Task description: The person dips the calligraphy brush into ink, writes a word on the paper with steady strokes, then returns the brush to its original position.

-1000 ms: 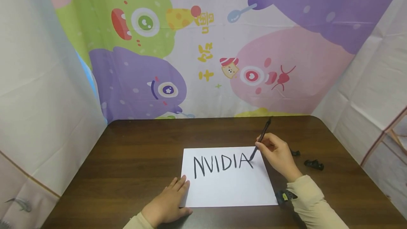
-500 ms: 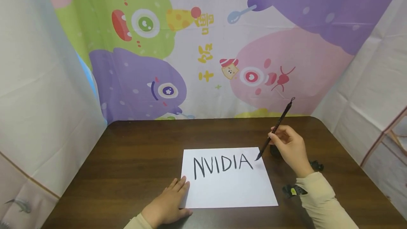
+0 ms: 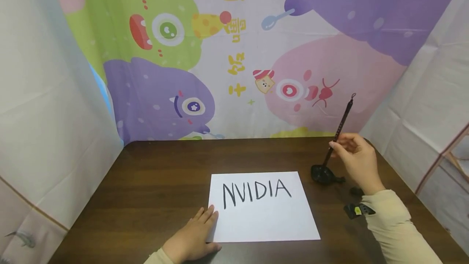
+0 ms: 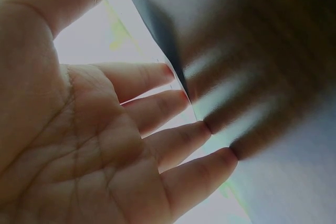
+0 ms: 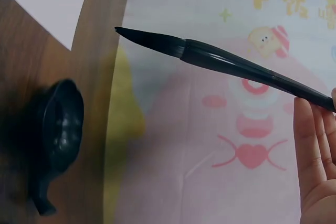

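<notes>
My right hand (image 3: 360,164) pinches a black calligraphy brush (image 3: 343,120) by its handle, bristles down. In the head view the tip overlaps a small black ink dish (image 3: 327,179). The right wrist view has the brush's dark bristles (image 5: 152,43) hanging apart from the dish (image 5: 77,111), above it. White paper (image 3: 264,223) lies on the table, with "NVIDIA" lettered in black near its top. My left hand (image 3: 192,233) rests at the sheet's lower left edge, fingers straight; in its wrist view the palm (image 4: 68,140) shows, fingertips at the paper's edge.
A small dark object (image 3: 356,191) sits right of the dish, partly hidden by the right wrist. The brown wooden table (image 3: 157,174) ends at a cartoon-printed curtain (image 3: 238,113). White cloth walls (image 3: 47,93) stand at both sides.
My right hand has moved right, away from the paper, carrying the brush from the letter A to over the ink dish. The brush now stands more upright. The left hand stays put.
</notes>
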{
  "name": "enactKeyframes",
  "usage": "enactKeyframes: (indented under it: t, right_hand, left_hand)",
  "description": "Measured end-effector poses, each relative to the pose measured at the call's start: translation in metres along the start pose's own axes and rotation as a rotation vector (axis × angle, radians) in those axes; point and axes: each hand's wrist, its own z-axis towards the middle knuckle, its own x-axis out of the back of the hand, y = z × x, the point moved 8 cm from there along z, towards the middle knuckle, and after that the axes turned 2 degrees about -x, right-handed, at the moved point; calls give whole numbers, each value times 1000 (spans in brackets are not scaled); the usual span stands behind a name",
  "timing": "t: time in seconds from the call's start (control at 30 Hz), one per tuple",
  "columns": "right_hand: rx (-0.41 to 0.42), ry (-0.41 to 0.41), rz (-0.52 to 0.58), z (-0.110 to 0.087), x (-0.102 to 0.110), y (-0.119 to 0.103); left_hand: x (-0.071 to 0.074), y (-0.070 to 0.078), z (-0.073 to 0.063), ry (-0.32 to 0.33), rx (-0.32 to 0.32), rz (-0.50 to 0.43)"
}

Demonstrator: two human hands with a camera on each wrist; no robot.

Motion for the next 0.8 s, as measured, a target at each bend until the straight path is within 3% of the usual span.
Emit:
enactKeyframes:
  t: [0.5, 0.8]
  right_hand:
    - [-133, 92, -44, 18, 49, 40]
    - [-197, 60, -159, 20, 70, 72]
  left_hand:
    - [-2, -2, 0, 11, -3, -4]
    - [-1, -2, 0, 6, 1, -7]
